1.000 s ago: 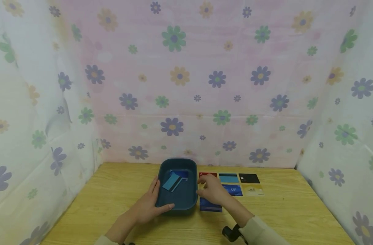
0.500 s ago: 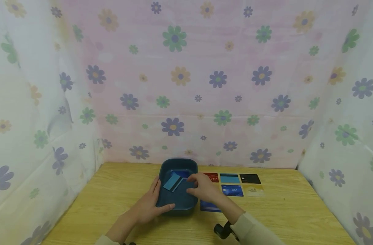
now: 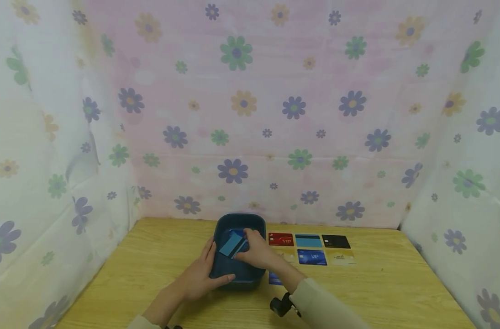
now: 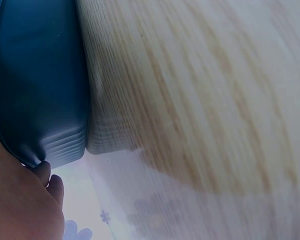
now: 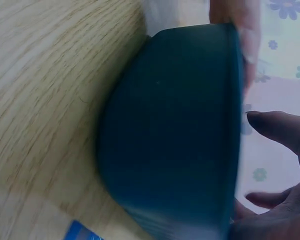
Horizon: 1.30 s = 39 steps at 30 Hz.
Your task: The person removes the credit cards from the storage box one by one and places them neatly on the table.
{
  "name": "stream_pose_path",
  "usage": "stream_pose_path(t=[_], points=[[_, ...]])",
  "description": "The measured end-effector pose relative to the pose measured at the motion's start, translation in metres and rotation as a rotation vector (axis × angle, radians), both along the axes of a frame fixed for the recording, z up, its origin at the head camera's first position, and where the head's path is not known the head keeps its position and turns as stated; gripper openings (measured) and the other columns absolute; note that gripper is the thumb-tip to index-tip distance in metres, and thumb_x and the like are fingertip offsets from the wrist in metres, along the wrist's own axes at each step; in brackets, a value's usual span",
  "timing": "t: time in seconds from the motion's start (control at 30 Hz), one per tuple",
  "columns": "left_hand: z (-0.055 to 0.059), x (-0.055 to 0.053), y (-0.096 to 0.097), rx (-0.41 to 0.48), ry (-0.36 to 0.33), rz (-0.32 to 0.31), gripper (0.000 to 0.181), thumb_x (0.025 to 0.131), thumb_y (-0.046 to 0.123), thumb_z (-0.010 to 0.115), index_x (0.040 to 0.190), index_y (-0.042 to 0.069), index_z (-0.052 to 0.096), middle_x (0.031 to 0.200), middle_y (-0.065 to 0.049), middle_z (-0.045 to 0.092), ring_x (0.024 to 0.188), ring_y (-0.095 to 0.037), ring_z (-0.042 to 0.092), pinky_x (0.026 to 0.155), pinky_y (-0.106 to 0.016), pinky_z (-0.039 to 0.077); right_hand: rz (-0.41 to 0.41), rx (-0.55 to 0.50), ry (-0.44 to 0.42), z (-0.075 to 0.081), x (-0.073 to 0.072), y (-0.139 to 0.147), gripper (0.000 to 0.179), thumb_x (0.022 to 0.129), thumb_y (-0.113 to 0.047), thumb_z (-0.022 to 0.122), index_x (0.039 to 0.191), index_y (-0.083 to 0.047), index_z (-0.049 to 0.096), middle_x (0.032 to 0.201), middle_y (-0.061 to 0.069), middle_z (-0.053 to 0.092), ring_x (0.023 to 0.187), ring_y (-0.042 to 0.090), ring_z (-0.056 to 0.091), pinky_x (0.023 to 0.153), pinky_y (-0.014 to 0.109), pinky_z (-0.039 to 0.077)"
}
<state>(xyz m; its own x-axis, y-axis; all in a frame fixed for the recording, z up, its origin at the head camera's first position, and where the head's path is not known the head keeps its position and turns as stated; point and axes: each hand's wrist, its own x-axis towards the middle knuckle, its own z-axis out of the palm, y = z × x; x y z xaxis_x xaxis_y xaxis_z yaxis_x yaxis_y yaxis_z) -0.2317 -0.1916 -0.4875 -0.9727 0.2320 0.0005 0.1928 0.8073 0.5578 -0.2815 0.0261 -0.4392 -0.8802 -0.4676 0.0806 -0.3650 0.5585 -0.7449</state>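
Observation:
A dark teal plastic box (image 3: 243,273) stands on the wooden table. My left hand (image 3: 198,277) holds it at the near left corner, fingers along the left wall and thumb over the near rim. Inside lies a light blue card with a dark stripe (image 3: 230,244), overlapping a dark blue card (image 3: 236,232). My right hand (image 3: 258,250) is over the box, thumb and fingers apart near the light blue card's right end; whether they touch it is hidden. In the right wrist view, the thumb and fingertips show beyond the box wall (image 5: 170,130).
Right of the box lie a red VIP card (image 3: 280,239), a striped light blue card (image 3: 308,240), a black card (image 3: 336,241), a blue VIP card (image 3: 312,257) and a gold card (image 3: 342,257). Another gold card (image 3: 288,254) and a blue card (image 3: 274,278) are partly covered by my right arm.
My right hand has moved left from above the cards on the table, across the box's right rim, to the cards inside. My left hand and the box have stayed put.

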Motion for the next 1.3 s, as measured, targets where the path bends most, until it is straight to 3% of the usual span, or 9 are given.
stream_pose_path(t=[0.17, 0.33, 0.6, 0.77, 0.97, 1.3], points=[[0.000, 0.000, 0.000, 0.011, -0.011, -0.004, 0.118, 0.088, 0.075, 0.061, 0.165, 0.004, 0.006, 0.172, -0.014, -0.004, 0.148, -0.046, 0.032, 0.111, -0.063, 0.038, -0.064, 0.004, -0.018, -0.007, -0.007, -0.015, 0.092, 0.088, -0.022, 0.081, 0.155, 0.011, 0.028, 0.153, 0.035, 0.033, 0.139, 0.050, 0.041, 0.108, 0.061, 0.042], [-0.001, 0.000, -0.001, 0.014, -0.017, -0.004, 0.116, 0.089, 0.072, 0.062, 0.165, 0.005, 0.005, 0.172, -0.014, -0.006, 0.149, -0.045, 0.029, 0.112, -0.061, 0.037, -0.119, -0.021, -0.037, -0.020, -0.017, -0.026, 0.093, 0.085, -0.019, 0.083, 0.153, 0.013, 0.029, 0.151, 0.036, 0.034, 0.138, 0.051, 0.041, 0.108, 0.061, 0.042], [-0.001, 0.002, 0.002, 0.036, -0.020, -0.018, 0.115, 0.090, 0.071, 0.062, 0.164, 0.003, 0.005, 0.172, -0.014, -0.007, 0.150, -0.045, 0.027, 0.113, -0.063, 0.035, -0.160, 0.033, -0.036, -0.043, -0.032, -0.036, 0.090, 0.085, -0.020, 0.084, 0.151, 0.015, 0.033, 0.149, 0.037, 0.037, 0.139, 0.052, 0.039, 0.109, 0.062, 0.040], [0.000, 0.001, 0.001, 0.034, -0.024, -0.013, 0.116, 0.090, 0.072, 0.061, 0.164, 0.004, 0.004, 0.172, -0.012, -0.009, 0.150, -0.045, 0.027, 0.113, -0.062, 0.035, -0.191, 0.022, -0.029, -0.042, -0.038, -0.038, 0.086, 0.081, -0.017, 0.086, 0.145, 0.017, 0.040, 0.142, 0.037, 0.044, 0.134, 0.053, 0.042, 0.111, 0.061, 0.039], [0.002, -0.002, 0.001, 0.019, -0.012, -0.006, 0.116, 0.089, 0.073, 0.061, 0.165, 0.006, 0.003, 0.172, -0.012, -0.008, 0.150, -0.044, 0.028, 0.113, -0.061, 0.036, -0.216, 0.090, -0.015, -0.040, -0.046, -0.040, 0.081, 0.078, -0.017, 0.089, 0.141, 0.014, 0.047, 0.140, 0.033, 0.046, 0.132, 0.051, 0.042, 0.112, 0.059, 0.038], [-0.001, -0.002, -0.001, 0.025, -0.005, -0.013, 0.117, 0.089, 0.074, 0.061, 0.164, 0.005, 0.004, 0.172, -0.013, -0.007, 0.150, -0.045, 0.027, 0.113, -0.061, 0.036, -0.219, 0.150, 0.017, -0.044, -0.046, -0.041, 0.061, 0.076, -0.018, 0.090, 0.122, 0.011, 0.062, 0.127, 0.029, 0.051, 0.118, 0.047, 0.047, 0.106, 0.057, 0.042]])
